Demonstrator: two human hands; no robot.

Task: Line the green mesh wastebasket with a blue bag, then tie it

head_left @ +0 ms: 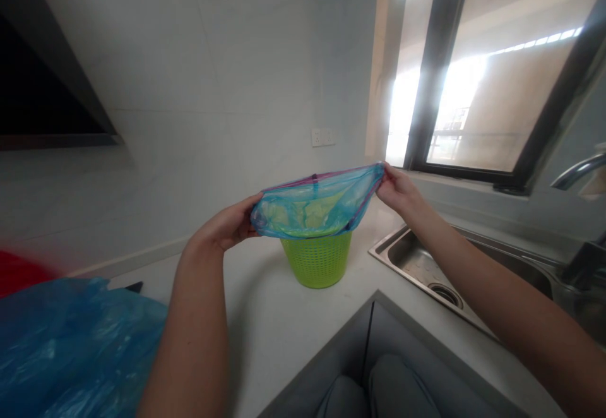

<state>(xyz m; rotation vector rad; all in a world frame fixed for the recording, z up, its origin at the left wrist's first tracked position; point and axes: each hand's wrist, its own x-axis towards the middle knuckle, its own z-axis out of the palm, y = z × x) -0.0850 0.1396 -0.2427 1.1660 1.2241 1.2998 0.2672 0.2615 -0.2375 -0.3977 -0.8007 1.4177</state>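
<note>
The left hand (234, 219) pinches one end of the blue bag (326, 206) between thumb and fingers, and the right hand (395, 187), a little higher, pinches the other. The bag is stretched across the top of the green basket (316, 263), which stands upright on the tabletop (265, 323) near the sink (416, 265). Probably both sides need an even, gentle pull, so that the basket does not tip.

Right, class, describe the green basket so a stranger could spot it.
On the white counter, left of the metal sink, stands the green basket. A purple-edged blue bag, held by the left hand and right hand, overlaps its top. Unlike sink or bag, it has perforated green walls.
</note>
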